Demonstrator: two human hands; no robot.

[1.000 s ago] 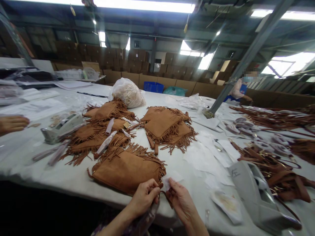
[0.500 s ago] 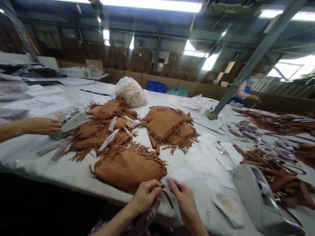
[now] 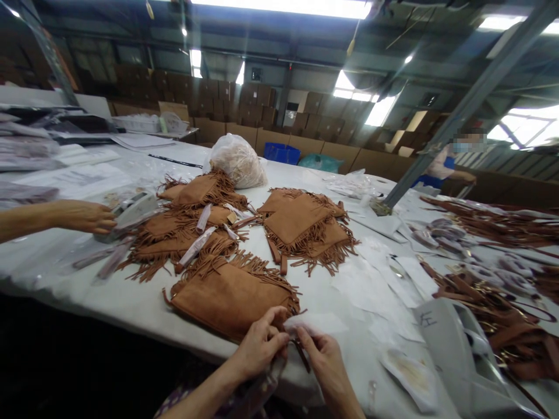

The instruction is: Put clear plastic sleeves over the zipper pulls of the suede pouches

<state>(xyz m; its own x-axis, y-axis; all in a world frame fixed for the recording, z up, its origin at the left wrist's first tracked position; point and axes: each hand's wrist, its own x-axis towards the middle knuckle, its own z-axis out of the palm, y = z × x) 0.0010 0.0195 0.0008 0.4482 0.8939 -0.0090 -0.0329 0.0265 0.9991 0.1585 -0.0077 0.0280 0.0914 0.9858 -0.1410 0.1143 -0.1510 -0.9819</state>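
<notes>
A brown fringed bag (image 3: 231, 297) lies at the table's front edge. At its lower right corner my left hand (image 3: 262, 340) is closed, its fingertips by a thin brown strap (image 3: 302, 356); a plastic-wrapped piece (image 3: 266, 384) hangs below it. My right hand (image 3: 325, 355), just to the right, pinches a thin white tissue sheet (image 3: 317, 323). The tissue reaches over to the left fingertips and hides part of the strap. More fringed bags lie in a left pile (image 3: 174, 233) and a right pile (image 3: 299, 218) behind.
Another person's hand (image 3: 85, 217) is over a grey dispenser (image 3: 135, 209) at left. Nearer right stand a grey tape dispenser (image 3: 454, 349) and brown straps (image 3: 519, 331). White paper sheets (image 3: 367, 279) lie right of the bags. A metal post (image 3: 428, 154) rises behind; a person (image 3: 441, 166) is at far right.
My right hand has brought the white tissue left, against my left fingertips and over the strap's end. My left index finger is raised more. The whole view has shifted slightly.
</notes>
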